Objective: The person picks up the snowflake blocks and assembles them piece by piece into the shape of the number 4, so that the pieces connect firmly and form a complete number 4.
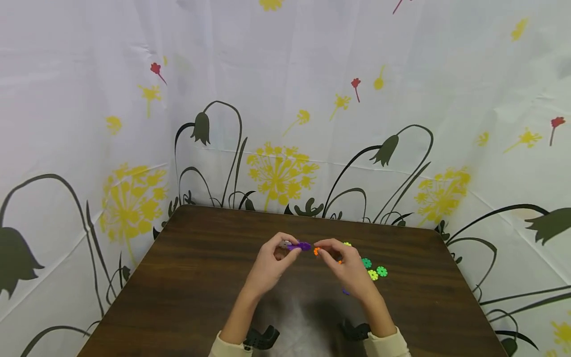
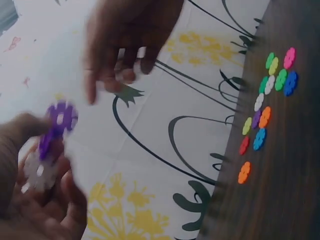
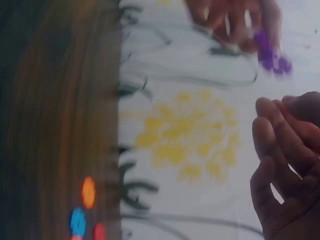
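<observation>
My left hand [image 1: 269, 263] is raised above the dark table and pinches a small chain of notched plastic discs between thumb and fingers. Purple discs [image 2: 62, 118] stick out of the grip, and a whitish disc [image 2: 40, 172] sits lower, against the curled fingers. Facing it, my right hand [image 1: 348, 265] has its thumb and fingertips close to the purple end, apart from it. Nothing shows between the right fingers [image 3: 265, 131] in the right wrist view. An orange disc [image 1: 316, 251] appears beside the right fingertips in the head view; it seems to lie on the table behind them.
Loose discs lie on the brown wooden table [image 1: 192, 277], to the right and partly behind my right hand. Among them are a green disc [image 1: 381, 271], a yellow disc [image 1: 372, 275] and a blue disc [image 2: 259, 139]. A flower-printed white curtain [image 1: 285, 99] hangs behind the table.
</observation>
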Demonstrator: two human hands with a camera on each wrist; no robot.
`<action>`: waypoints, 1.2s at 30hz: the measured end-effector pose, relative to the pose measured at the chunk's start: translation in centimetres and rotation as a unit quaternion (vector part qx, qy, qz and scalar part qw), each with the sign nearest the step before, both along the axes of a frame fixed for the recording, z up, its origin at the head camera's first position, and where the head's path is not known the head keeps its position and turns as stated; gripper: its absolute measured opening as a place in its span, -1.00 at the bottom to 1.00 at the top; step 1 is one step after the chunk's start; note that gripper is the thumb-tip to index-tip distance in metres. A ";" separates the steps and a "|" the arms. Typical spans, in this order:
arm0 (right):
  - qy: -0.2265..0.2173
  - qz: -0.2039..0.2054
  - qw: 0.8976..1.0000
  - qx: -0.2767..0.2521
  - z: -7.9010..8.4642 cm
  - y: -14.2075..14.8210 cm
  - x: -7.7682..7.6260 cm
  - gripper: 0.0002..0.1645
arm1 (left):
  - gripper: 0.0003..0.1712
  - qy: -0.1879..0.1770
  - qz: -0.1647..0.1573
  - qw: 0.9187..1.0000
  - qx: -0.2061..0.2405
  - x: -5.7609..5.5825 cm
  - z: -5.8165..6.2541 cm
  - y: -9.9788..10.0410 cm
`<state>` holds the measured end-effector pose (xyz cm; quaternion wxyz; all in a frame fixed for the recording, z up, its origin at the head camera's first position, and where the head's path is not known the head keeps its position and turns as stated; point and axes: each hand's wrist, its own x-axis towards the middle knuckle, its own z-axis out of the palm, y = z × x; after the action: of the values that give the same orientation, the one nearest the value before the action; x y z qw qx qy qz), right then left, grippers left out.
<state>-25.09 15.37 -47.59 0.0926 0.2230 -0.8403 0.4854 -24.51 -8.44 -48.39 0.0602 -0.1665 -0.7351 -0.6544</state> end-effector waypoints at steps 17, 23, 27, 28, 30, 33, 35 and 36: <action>-0.116 -0.116 0.956 0.244 -8.1 4.1 -5.6 -0.74 | -0.87 0.061 0.102 0.989 0.083 -0.9 0.0 -1.3; -0.129 -0.152 0.943 0.267 -9.6 4.4 -6.3 -0.59 | -0.90 0.089 0.100 0.990 0.052 -1.2 0.0 -1.0; -0.137 -0.154 0.942 0.266 -10.0 4.0 -6.5 -0.58 | -0.89 0.129 0.080 0.988 0.033 -1.7 0.0 -0.6; -0.139 -0.152 0.943 0.262 -10.1 3.9 -6.6 -0.59 | -0.88 0.137 0.075 0.987 0.032 -1.8 0.0 -0.5; -0.144 -0.149 0.946 0.249 -10.1 3.8 -6.6 -0.63 | -0.87 0.155 0.067 0.985 0.029 -2.0 -0.1 -0.4; -0.160 -0.139 0.954 0.212 -10.2 3.8 -6.8 -0.68 | -0.87 0.169 0.056 0.984 0.026 -2.2 -0.2 -0.2; -0.170 -0.127 0.960 0.185 -10.2 3.9 -7.1 -0.71 | -0.86 0.171 0.052 0.984 0.020 -2.3 -0.2 -0.3; -0.173 -0.119 0.961 0.178 -10.2 4.0 -7.2 -0.71 | -0.85 0.169 0.051 0.984 0.019 -2.3 -0.2 -0.3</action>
<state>-32.32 19.38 -57.76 -0.0386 0.0469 -0.9368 0.3444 -26.82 -8.79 -48.55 0.2199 -0.2360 -0.7091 -0.6270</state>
